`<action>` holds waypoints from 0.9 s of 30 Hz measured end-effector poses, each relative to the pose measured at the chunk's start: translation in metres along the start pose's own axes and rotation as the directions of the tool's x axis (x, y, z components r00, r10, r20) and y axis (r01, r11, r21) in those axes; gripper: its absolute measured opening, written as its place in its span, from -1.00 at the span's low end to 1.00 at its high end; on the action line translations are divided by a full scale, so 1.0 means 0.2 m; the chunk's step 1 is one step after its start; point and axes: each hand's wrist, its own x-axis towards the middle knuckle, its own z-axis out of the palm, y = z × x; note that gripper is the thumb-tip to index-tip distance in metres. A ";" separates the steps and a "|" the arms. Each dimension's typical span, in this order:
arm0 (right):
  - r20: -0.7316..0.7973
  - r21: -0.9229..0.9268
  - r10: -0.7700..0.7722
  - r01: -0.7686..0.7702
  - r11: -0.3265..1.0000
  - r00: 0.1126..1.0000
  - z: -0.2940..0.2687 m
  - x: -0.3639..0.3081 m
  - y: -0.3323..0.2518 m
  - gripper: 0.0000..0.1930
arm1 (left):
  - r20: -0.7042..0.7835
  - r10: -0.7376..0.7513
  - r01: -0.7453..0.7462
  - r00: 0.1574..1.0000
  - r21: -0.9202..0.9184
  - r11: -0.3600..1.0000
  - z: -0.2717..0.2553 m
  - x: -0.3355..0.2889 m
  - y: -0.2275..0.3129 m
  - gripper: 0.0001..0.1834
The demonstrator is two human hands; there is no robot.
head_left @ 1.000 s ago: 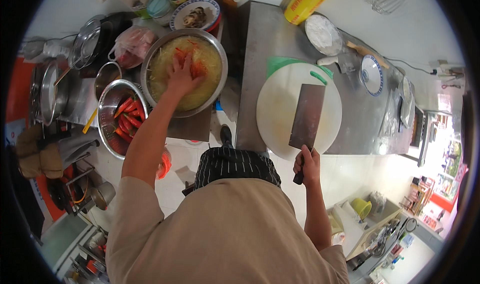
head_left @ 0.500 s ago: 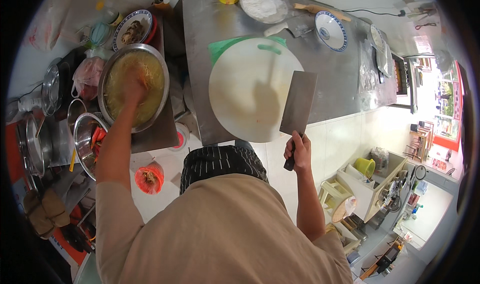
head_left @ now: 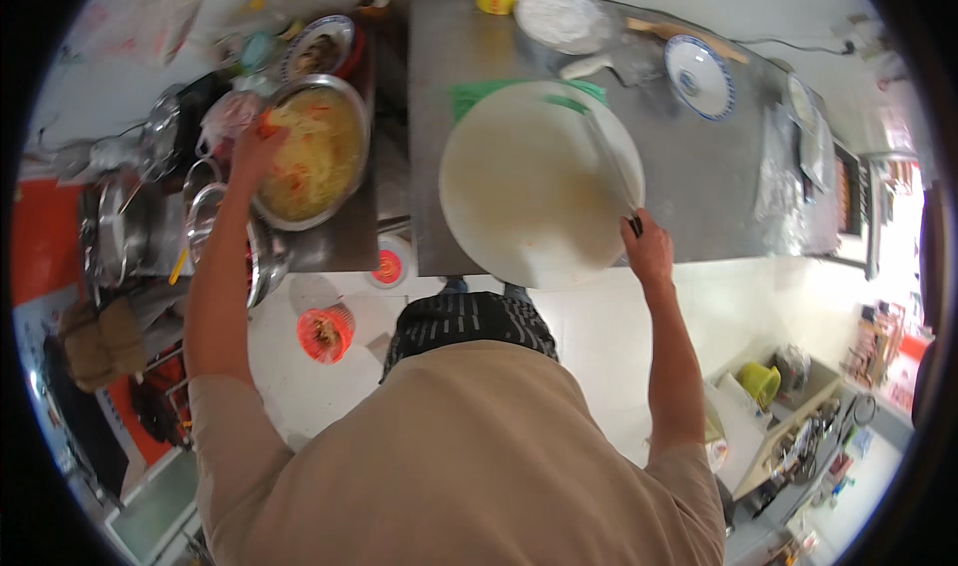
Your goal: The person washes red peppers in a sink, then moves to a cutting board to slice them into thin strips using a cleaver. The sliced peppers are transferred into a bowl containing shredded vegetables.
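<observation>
The person's left hand (head_left: 254, 152) is at the far-left rim of the big round steel bowl of yellow shredded veg with orange bits (head_left: 311, 157), fingers curled down at the rim, though whether they're actually pinching any can't be told. The right hand (head_left: 649, 252) is wrapped tight round the handle of a cleaver (head_left: 611, 167) seen edge-on, long axis running away up-left over the round pale chopping board (head_left: 539, 182) on the steel bench (head_left: 718, 197). So the bowl sits well left of the board, left hand nearest.

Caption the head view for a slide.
Left hand in the bowl; right hand holds a cleaver over the board.
</observation>
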 end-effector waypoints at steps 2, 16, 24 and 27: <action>0.056 -0.026 0.001 0.000 1.000 0.998 0.05 0.00 -0.01 -0.73 | -0.029 -0.019 0.021 0.999 0.082 0.996 -0.01 0.00 -0.01 -0.29; 0.157 -0.063 -0.238 0.250 0.966 0.958 0.02 0.04 -0.27 -0.75 | 0.218 0.195 -0.283 0.956 0.526 0.802 0.15 -0.06 -0.18 0.00; 0.275 -0.102 -0.272 0.310 0.945 0.922 0.15 0.10 -0.21 -0.81 | 0.226 0.154 -0.208 0.962 0.236 0.949 0.45 0.02 -0.37 -0.07; 0.348 -0.083 -0.305 0.354 0.932 0.886 0.14 -0.11 -0.17 -0.83 | 0.367 0.124 -0.150 0.922 0.043 0.988 0.26 -0.03 -0.25 -0.27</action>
